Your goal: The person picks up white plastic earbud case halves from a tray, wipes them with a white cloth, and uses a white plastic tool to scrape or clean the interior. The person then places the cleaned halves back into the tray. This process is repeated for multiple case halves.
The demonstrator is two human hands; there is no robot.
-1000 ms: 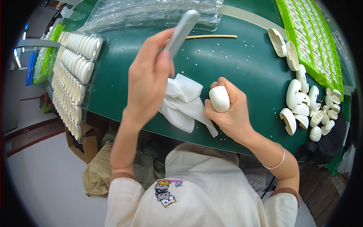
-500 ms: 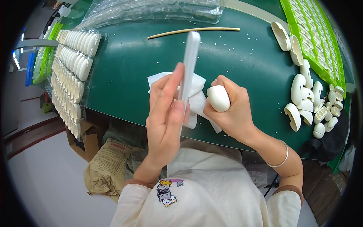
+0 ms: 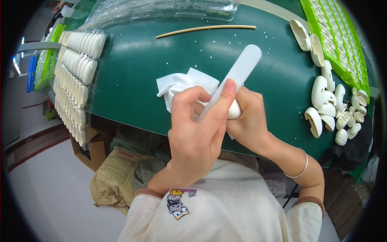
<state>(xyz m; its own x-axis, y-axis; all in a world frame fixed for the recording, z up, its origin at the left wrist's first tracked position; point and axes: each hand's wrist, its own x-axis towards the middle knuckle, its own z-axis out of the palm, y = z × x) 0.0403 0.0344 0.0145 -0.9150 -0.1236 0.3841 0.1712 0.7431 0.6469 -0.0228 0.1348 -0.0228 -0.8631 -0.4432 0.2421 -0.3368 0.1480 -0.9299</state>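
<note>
Pale stick, in my left hand, has tilted over the shell my right hand grips; tray stocked, loose shells untrayed.
</note>
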